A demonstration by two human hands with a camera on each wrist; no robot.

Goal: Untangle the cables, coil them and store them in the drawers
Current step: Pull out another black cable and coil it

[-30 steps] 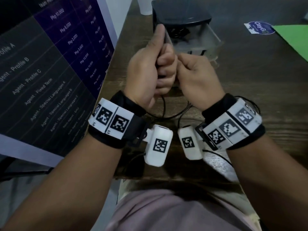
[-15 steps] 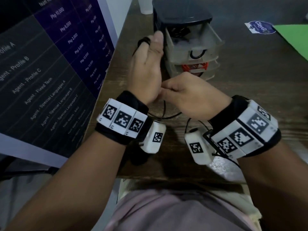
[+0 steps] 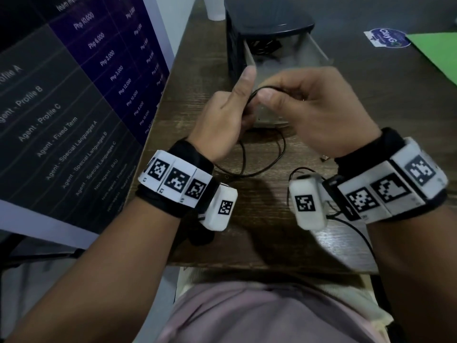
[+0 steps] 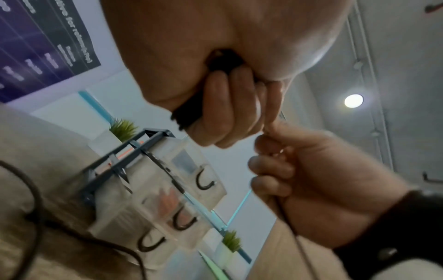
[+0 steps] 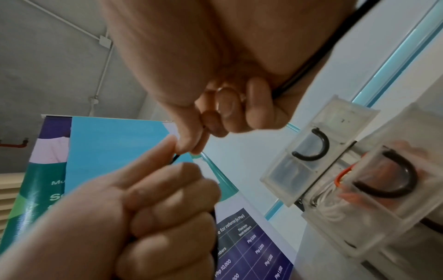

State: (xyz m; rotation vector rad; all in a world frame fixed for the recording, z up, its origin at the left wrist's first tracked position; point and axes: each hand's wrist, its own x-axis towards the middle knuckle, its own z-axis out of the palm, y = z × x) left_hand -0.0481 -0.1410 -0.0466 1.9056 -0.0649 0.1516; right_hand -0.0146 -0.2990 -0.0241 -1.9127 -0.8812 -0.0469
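Observation:
A thin black cable (image 3: 259,89) arcs between my two hands above the wooden table (image 3: 247,231); its slack hangs in a loop (image 3: 282,147) down onto the table. My left hand (image 3: 230,112) grips the coiled part of the cable (image 4: 189,109) in curled fingers, thumb up. My right hand (image 3: 304,105) pinches the cable between thumb and forefinger, close beside the left thumb (image 5: 175,158). Just behind the hands stands the black drawer unit (image 3: 267,23). Its clear top drawer (image 3: 314,53) is pulled out, with a dark cable (image 3: 262,45) at its back.
The lower drawers (image 5: 335,170) show in the right wrist view; one holds white and orange cable (image 5: 342,174). A banner (image 3: 74,95) stands along the table's left edge. A green sheet (image 3: 440,53) and a round sticker (image 3: 385,39) lie far right, a white cup (image 3: 215,8) behind the unit.
My right hand has risen from below the left hand to beside its thumb and now pinches the cable there. The left hand has dropped slightly and turned.

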